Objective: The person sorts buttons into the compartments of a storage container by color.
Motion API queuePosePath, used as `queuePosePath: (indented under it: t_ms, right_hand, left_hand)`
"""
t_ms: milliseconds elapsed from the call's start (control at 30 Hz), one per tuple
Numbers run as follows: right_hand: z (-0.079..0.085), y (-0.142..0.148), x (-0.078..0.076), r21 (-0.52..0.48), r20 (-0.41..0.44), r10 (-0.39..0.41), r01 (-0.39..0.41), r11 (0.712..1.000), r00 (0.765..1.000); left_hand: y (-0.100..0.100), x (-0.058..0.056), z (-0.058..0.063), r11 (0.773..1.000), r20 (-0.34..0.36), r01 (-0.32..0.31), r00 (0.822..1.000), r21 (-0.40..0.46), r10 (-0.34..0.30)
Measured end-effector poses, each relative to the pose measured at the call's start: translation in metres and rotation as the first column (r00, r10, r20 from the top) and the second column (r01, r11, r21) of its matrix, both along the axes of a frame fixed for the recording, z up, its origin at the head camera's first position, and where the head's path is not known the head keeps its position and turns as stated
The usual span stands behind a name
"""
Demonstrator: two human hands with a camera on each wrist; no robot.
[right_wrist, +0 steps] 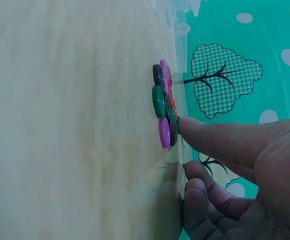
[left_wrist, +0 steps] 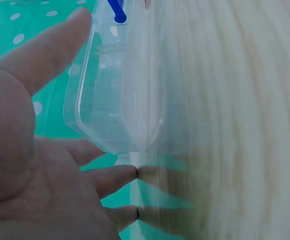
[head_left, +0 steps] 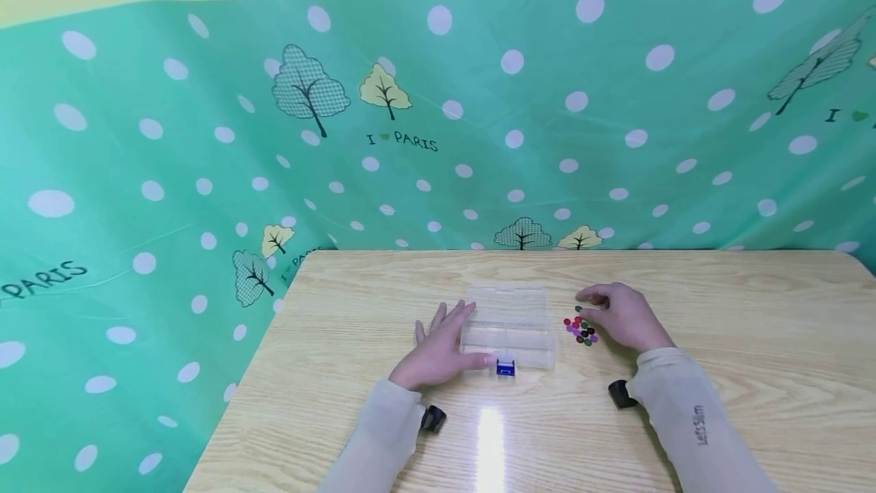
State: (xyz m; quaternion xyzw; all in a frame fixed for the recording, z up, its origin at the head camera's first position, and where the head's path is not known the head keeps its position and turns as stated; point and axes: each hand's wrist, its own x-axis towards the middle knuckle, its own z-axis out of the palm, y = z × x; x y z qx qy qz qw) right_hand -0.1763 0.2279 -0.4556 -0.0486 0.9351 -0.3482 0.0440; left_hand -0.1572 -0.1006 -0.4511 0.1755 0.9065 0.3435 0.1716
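A clear plastic box (head_left: 506,336) with inner dividers and a blue latch (head_left: 506,367) sits on the table. My left hand (head_left: 438,352) is spread along the box's left side, its thumb at the front edge beside the latch; in the left wrist view its fingertips rest on the table. To the right of the box lies a cluster of small glossy round discs (head_left: 580,331) in red, purple, green and black. My right hand (head_left: 626,316) is over the cluster's far edge, thumb tip against a dark green disc (head_left: 578,309), index fingertip apart from the thumb, other fingers curled.
The wooden table (head_left: 753,341) reaches back to a green dotted curtain (head_left: 479,173). Light glares off the tabletop in front of the box. Each wrist carries a small black device, such as the one on the left wrist (head_left: 433,419).
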Motion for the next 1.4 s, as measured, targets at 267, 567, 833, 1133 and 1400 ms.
queuePosePath:
  t_ms: [267,567,833,1133,1400]
  right_hand:
    - [-0.002,0.0,-0.003,-0.003,0.015,-0.001,0.001,1.0,1.0]
    - [0.0,0.0,-0.002,0.001,0.018,-0.009,0.009,1.0,1.0]
    - [0.001,-0.001,-0.002,0.007,0.009,-0.006,0.006,1.0,1.0]
    - [0.002,-0.001,-0.003,0.08,-0.008,0.023,-0.022,0.997,1.0]
    - [0.005,-0.006,-0.003,0.149,-0.016,0.02,-0.017,0.989,1.0]
  left_hand:
    - [0.005,-0.001,-0.001,0.998,0.004,-0.058,0.998,0.019,0.058]
    - [0.009,-0.005,0.0,0.993,0.0,-0.104,0.995,0.05,0.104]
    - [0.016,-0.008,-0.001,0.986,-0.013,-0.163,0.987,0.021,0.163]
    - [0.021,-0.009,0.003,0.983,-0.012,-0.184,0.983,0.007,0.184]
    - [0.022,-0.01,0.005,0.984,-0.018,-0.175,0.984,-0.029,0.175]
